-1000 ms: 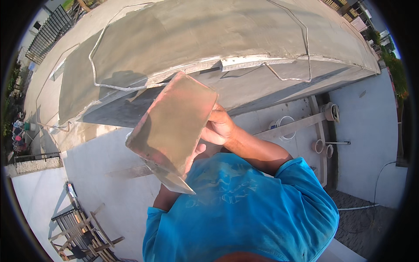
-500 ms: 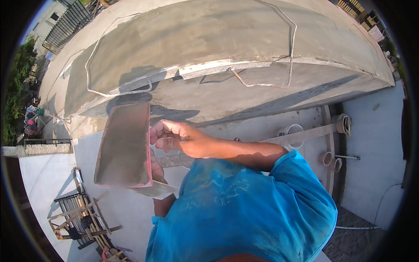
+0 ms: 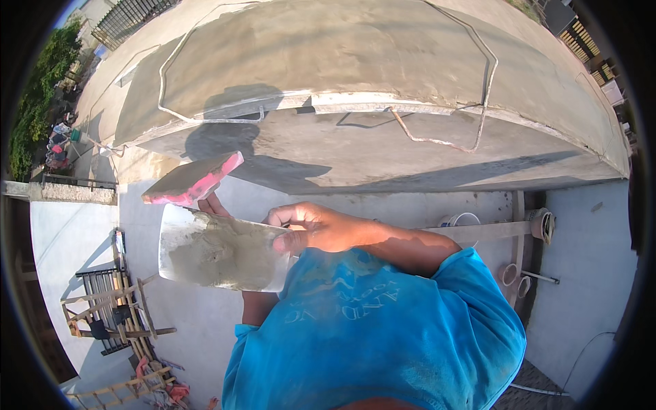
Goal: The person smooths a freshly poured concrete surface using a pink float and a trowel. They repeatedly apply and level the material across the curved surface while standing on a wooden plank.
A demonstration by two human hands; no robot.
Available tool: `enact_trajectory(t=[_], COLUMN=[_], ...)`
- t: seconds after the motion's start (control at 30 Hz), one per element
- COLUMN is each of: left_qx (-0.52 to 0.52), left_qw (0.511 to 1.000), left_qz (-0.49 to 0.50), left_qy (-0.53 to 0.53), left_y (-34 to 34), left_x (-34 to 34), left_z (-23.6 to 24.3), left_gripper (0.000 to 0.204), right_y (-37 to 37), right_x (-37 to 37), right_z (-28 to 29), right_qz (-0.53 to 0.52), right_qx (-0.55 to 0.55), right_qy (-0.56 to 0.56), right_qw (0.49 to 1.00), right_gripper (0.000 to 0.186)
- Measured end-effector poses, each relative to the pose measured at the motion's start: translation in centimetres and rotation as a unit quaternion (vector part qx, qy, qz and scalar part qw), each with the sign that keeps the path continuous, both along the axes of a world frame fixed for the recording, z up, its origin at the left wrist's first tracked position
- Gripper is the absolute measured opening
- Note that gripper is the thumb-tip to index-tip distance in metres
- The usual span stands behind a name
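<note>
My right hand (image 3: 318, 229) is closed on the near-right edge of a flat metal trowel (image 3: 219, 249), thumb on top; wet grey mortar smears its pale face. My left hand (image 3: 212, 205) is closed on a pink-edged float (image 3: 191, 179) coated in grey mortar, held tilted just beyond the trowel. Much of that hand and its forearm are hidden behind the trowel. Both tools are in front of my blue shirt and below the plastered ledge.
A curved plastered ledge (image 3: 355, 55) with bent metal rods (image 3: 437, 143) spans the top. Below right are buckets (image 3: 543, 225), a plank (image 3: 495, 231) and a pale wall (image 3: 581, 273). Wooden frames and bars (image 3: 106, 314) lie at lower left; plants (image 3: 37, 96) are at far left.
The float has turned from face-up to a flatter, edge-on tilt and moved up. The trowel has risen in front of it, mortar-smeared face showing, and my right hand has closed on it.
</note>
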State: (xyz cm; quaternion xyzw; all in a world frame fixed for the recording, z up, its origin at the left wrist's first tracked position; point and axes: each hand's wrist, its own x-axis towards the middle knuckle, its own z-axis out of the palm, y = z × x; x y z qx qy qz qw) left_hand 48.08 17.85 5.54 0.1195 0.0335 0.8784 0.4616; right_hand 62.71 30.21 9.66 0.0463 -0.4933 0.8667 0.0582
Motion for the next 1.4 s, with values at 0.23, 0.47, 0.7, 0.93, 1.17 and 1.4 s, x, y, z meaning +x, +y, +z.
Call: enact_trajectory(t=[0.23,0.47,0.7,0.93,1.17,1.4], left_qx=[-0.033,0.003,-0.237,-0.165,-0.13,-0.299], left_qw=[0.998,0.984,0.714,0.532,0.248,0.079], left_qz=[0.026,0.136,0.479,0.257,0.215,0.184], left_qy=[0.045,0.117,0.453,0.79,0.936,0.933], left_y=[1.7,-0.5,-1.4,10.0,20.7,22.5], left_x=[-0.8,-8.3,-13.0,-14.5,-9.0,-4.0], left_z=[-0.8,0.4,9.0,20.2,22.7,20.1], left_gripper=[0.071,0.071,0.06,0.063,0.053,0.047], right_y=[0.1,4.1,-0.9,-9.9,-10.5,-4.8], right_x=[0.6,10.1,23.8,27.6,30.2,37.0], right_z=[-0.3,-1.6,-7.6,-15.3,-14.1,-17.0], right_qz=[0.056,-0.123,-0.401,-0.668,-0.739,-0.709], right_qx=[-0.161,-0.103,-0.198,-0.198,-0.175,-0.258], right_qy=[-0.068,-0.081,-0.212,-0.153,-0.052,0.037], right_qw=[0.983,0.984,0.869,0.701,0.648,0.655], right_gripper=[0.016,0.017,0.013,0.051,0.089,0.082])
